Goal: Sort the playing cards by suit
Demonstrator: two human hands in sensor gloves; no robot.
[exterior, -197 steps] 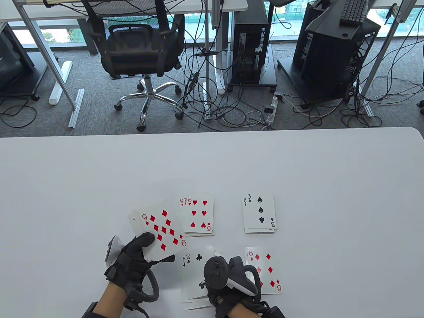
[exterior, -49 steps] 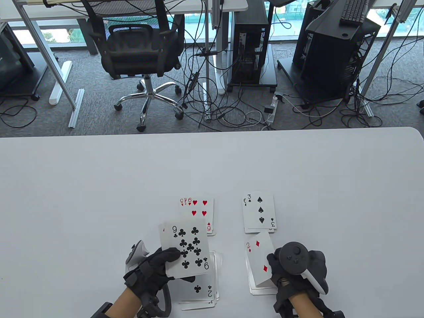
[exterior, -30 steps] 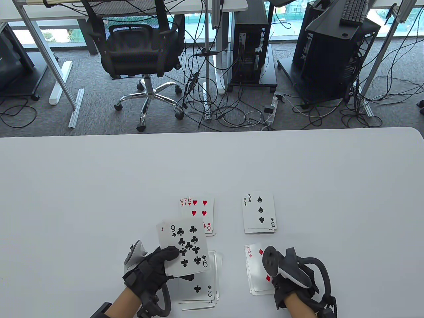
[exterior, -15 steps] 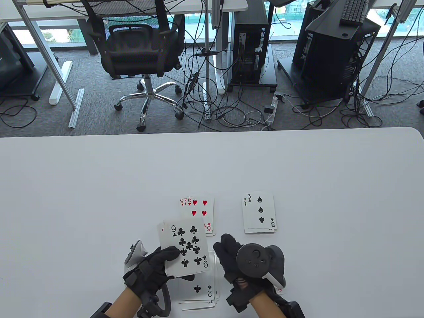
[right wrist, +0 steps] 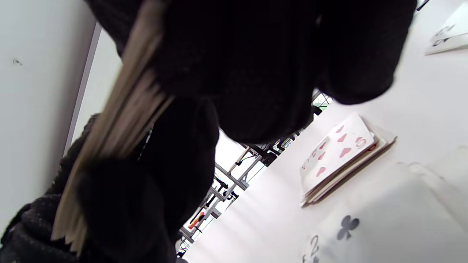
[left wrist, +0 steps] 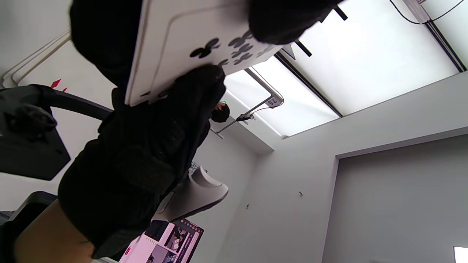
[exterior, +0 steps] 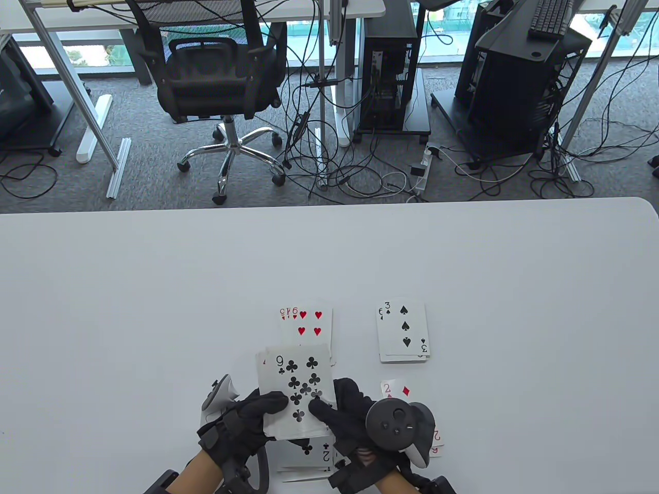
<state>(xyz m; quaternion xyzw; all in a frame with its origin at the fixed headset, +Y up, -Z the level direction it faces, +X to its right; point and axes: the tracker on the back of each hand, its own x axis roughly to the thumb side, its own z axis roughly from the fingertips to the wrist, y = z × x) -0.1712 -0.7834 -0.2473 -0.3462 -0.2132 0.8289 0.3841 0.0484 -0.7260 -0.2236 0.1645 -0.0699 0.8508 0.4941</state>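
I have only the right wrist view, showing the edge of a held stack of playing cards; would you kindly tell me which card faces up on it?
Observer: The black nine of clubs card tops the stack that the left hand grips; the right hand pinches it.
Operator: Thank you. Where is the diamonds pile?
Observer: The pile topped by the red two of diamonds lies right of the hands, partly hidden by the right hand's tracker.

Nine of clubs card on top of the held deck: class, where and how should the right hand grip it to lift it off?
Pinch the white nine of clubs card at its near right corner, coming from the right: the left hand covers the left edge, and the right hand has its thumb there already.
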